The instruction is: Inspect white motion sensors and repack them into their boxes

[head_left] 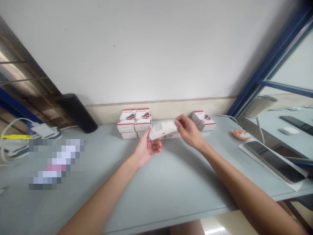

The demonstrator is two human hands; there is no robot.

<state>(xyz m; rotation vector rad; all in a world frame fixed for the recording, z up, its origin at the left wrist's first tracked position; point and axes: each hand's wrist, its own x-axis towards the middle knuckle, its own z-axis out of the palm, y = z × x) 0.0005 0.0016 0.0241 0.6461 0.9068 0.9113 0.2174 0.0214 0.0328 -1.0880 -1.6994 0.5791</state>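
Desk (171, 189): Although the stacked boxes (135, 123) and the boxes at the right (204, 122) are already set down along its back, one white piece (168, 126) is held up between the two groups, so the work is judged to be partway; how much is left cannot be told.
Stacked boxes: Two layers are formed, the visible tops shut, their white faces printed with red edging and dark streaks.
Left hand (144, 150): Half open and turned upward, its thumb set against the near left end of the white piece, its fingers loosely curled below.
Right hand (189, 132): Nearly closed, the right end of the white piece being pinched at the fingertips.
Boxes at the right: At least two are stood close together, similarly printed and apparently closed.
White piece: Held above the desk, tilted, its right end higher; plain, angular and apparently stiff. Whether a carton or an insert is shown cannot be told.
Recess (158, 127): A pale, roughly rectangular hollow is seen in the upper face.
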